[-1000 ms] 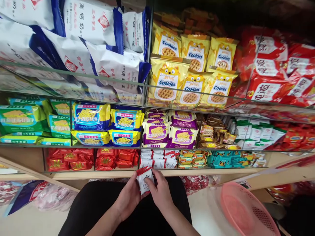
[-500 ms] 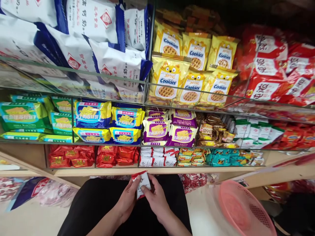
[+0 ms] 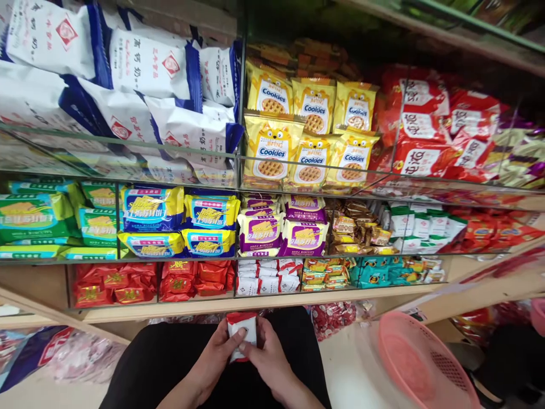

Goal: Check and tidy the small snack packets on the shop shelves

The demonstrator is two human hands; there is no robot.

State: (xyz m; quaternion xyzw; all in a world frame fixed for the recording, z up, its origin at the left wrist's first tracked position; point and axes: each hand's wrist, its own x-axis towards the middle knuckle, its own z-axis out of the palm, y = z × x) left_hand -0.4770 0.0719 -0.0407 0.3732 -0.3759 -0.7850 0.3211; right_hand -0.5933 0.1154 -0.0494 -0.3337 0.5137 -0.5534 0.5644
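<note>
Between my two hands, above my black-clad lap, is a small white snack packet [image 3: 250,329] with red ends. My left hand [image 3: 219,347] grips its left side, thumb laid across the front. On the right side, my right hand [image 3: 267,349] grips it too, with its thumb near the lower middle. The fingers behind the packet are hidden. Straight ahead on the lowest shelf sit similar white and red packets [image 3: 269,278], between red-wrapped packets [image 3: 198,278] and orange and yellow ones [image 3: 326,274].
Glass-fronted shelves hold blue and white bags [image 3: 149,65], yellow cookie bags [image 3: 272,147], purple soda biscuits [image 3: 303,237] and red bags [image 3: 426,159]. A wooden shelf edge [image 3: 170,311] runs just beyond my knees. To the right stands a pink plastic basket [image 3: 404,358].
The view has tilted up and shifted right, so the shelves appear lower and further left. My left thumb has slid down and across the packet, which now stands more upright.
</note>
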